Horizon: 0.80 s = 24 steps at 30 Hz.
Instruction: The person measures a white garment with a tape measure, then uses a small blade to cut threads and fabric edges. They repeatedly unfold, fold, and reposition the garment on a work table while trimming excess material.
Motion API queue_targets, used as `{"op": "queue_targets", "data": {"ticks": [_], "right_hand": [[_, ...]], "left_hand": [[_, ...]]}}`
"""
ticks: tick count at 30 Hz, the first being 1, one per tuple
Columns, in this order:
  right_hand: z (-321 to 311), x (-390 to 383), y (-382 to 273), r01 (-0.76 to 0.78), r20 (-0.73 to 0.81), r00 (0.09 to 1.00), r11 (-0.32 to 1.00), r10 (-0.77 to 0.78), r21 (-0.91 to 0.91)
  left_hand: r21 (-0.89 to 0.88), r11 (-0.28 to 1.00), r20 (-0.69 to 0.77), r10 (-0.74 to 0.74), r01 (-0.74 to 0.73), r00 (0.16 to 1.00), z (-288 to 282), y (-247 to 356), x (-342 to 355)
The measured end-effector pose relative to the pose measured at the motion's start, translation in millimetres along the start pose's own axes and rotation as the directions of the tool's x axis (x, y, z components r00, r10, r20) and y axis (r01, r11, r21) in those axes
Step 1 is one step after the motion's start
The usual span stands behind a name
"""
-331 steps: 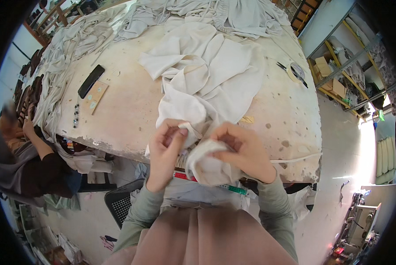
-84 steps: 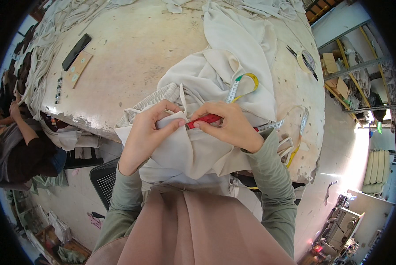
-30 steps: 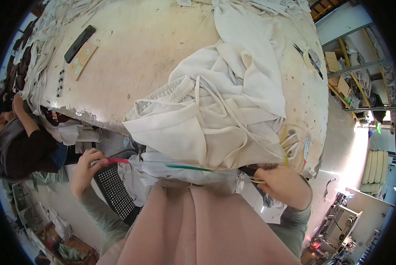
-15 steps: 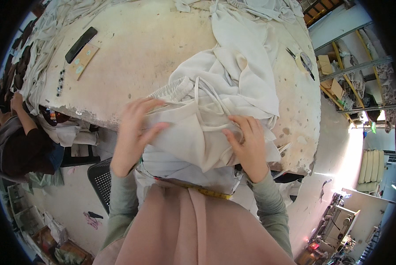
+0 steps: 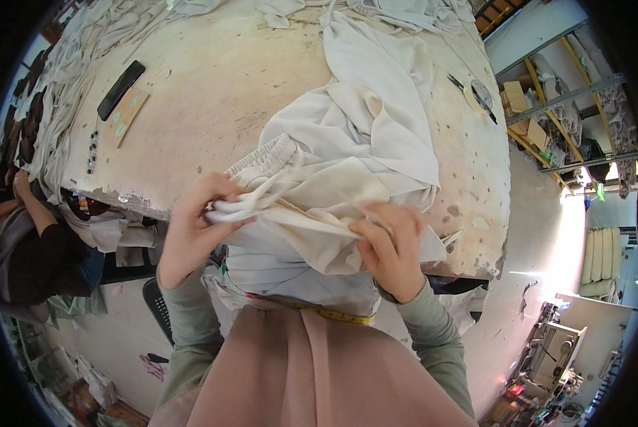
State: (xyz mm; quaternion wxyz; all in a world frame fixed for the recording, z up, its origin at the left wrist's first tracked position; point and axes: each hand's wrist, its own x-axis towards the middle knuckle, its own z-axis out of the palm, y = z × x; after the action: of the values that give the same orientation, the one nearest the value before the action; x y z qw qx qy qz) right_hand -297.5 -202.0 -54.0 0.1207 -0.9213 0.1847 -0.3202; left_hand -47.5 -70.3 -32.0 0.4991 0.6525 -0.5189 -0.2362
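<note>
Off-white trousers (image 5: 347, 117) with a gathered elastic waistband lie heaped on the table and hang over its near edge. My left hand (image 5: 201, 220) grips a bunched fold of them just below the waistband, thumb underneath. At the right, my right hand (image 5: 393, 245) pinches the near part of the same cloth between thumb and fingers, slightly blurred. The cloth is lifted and creased between both hands. A yellow tape measure (image 5: 340, 315) lies across my waist, over pale folded fabric (image 5: 297, 274) beneath the trousers.
On the worn table (image 5: 212, 85) lie a black phone (image 5: 121, 90), a tan card (image 5: 128, 117) and a beaded strand (image 5: 92, 151). A tape roll (image 5: 478, 95) and a dark slender tool (image 5: 493, 115) sit far right. Another person (image 5: 41, 242) works at the left beside piled cloth.
Both hands have closed on the trousers, which are now lifted and bunched; before, my left hand lay loosely on the flat cloth. The view has shifted slightly.
</note>
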Motion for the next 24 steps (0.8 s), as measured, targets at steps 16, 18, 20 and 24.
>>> {"op": "queue_targets", "data": {"ticks": [16,18,20,24], "right_hand": [[-110.0,5.6,11.3,-0.293,0.039,0.944,0.777,0.328,0.558],[-130.5,18.9,19.5,-0.465,0.410,0.849,0.839,0.333,0.281],[-112.3,28.4,47.5,-0.512,0.390,0.818,0.844,0.422,0.162],[-80.7,16.2,120.5,-0.459,0.384,0.802,0.884,0.457,-0.091]], "left_hand": [[-0.455,0.788,-0.256,0.331,-0.415,0.908,-31.9,3.1,-29.3],[-0.282,0.945,-0.280,0.087,-0.169,0.956,-34.6,-8.2,-27.9],[-0.333,0.942,-0.146,-0.100,0.046,0.984,-35.4,-23.1,-15.3],[-0.373,0.876,-0.038,-0.344,0.306,0.938,-25.1,-44.7,2.8]]}}
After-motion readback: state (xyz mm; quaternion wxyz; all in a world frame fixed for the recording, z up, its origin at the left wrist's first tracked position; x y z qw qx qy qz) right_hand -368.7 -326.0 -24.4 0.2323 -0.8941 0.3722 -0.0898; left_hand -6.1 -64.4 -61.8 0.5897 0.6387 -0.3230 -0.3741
